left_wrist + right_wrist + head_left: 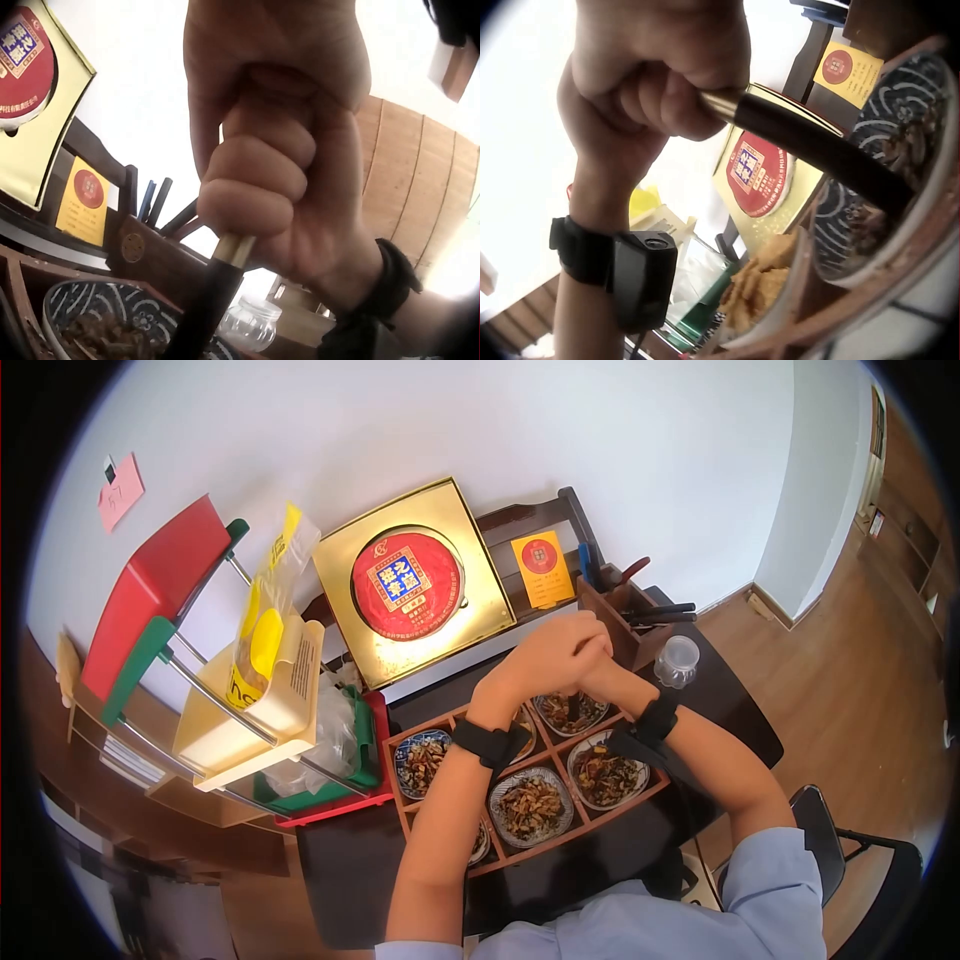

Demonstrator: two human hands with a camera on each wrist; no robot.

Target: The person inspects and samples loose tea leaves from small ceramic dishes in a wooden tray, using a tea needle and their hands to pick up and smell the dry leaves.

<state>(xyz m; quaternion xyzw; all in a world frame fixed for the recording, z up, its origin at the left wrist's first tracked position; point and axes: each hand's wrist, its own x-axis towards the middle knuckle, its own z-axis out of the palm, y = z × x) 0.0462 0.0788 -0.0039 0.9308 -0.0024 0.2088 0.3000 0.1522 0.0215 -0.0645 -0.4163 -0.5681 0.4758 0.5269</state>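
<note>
My right hand (618, 682) grips the metal-coloured upper part of a dark stick (206, 300), seen close in the left wrist view with several fingers curled round it. Over the top of that fist, my left hand (545, 655) is clasped round the right hand, hiding the stick's top end. The stick slants down into a blue-patterned bowl (840, 199) of dried brown pieces, in the back right of a divided wooden tray (583, 823). Its lower tip is hidden among the pieces or out of sight.
Several bowls of dried bits, one (530, 807) at the front, fill the tray. Behind stands a gold box (335, 595) with a red disc. A clear jar (678, 660) and a pen holder (612, 622) are on the right, a coloured rack (165, 600) on the left.
</note>
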